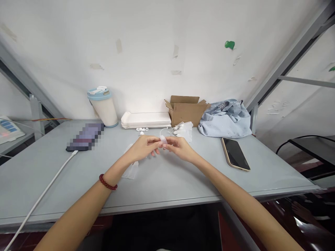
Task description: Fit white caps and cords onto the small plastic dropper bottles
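Observation:
Near the middle of the table my left hand (146, 146) and my right hand (180, 147) meet, fingertips pinched on a small translucent plastic piece (163, 139). A thin white loop (163, 129) rises just behind it. Beyond my right hand lies a pile of small whitish translucent pieces (184, 130) with thin strands. Several small white round parts (142, 129) sit behind my left hand. A clear plastic piece, bag-like, (131, 171) lies below my left wrist, partly covered by the forearm. The held piece's exact kind is too small to tell.
Along the wall stand a lidded tumbler (104, 109), a stack of white sheets (146, 120), an open cardboard box (187, 113) and a crumpled light-blue cloth (225, 120). A phone (237, 154) lies right; a cabled, blurred-screen phone (86, 136) lies left. The table's front edge (162, 207) runs below my forearms.

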`<state>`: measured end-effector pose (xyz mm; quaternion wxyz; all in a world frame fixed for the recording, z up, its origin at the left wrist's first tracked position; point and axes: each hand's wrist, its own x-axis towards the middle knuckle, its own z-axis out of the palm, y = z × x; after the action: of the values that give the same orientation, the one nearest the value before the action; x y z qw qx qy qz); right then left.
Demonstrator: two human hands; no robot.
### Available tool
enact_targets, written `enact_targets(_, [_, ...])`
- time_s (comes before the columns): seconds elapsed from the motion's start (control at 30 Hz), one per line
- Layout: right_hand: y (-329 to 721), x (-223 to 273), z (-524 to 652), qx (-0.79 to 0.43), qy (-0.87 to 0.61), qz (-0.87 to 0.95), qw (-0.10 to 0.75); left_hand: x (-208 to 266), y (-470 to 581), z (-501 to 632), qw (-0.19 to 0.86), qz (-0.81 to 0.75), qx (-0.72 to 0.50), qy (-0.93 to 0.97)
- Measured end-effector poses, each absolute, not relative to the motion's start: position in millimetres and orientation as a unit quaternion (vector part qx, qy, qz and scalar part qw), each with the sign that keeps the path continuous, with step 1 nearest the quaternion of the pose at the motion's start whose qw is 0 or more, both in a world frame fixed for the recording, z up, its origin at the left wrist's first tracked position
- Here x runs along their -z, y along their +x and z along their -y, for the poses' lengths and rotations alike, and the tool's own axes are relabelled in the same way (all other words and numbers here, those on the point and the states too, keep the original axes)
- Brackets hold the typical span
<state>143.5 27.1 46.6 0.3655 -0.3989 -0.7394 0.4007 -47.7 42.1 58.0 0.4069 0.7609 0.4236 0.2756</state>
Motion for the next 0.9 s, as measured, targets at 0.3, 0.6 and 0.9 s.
enact_targets(0.3, [146,-47,-30,-0.424,-0.471,0.653,0.415,-48,-99,-90,0.115,-0.557,-0.312,0.761])
enact_targets(0.6, [144,-48,-29,-0.424,-0.479,0.643,0.421,-21,-97,-106,0.103,-0.517,-0.236,0.816])
enact_targets(0.9, [144,-43,-30,-0.406,-0.479,0.664,0.407,-23,-96,-110,0.135,-0.517,-0.231,0.813])
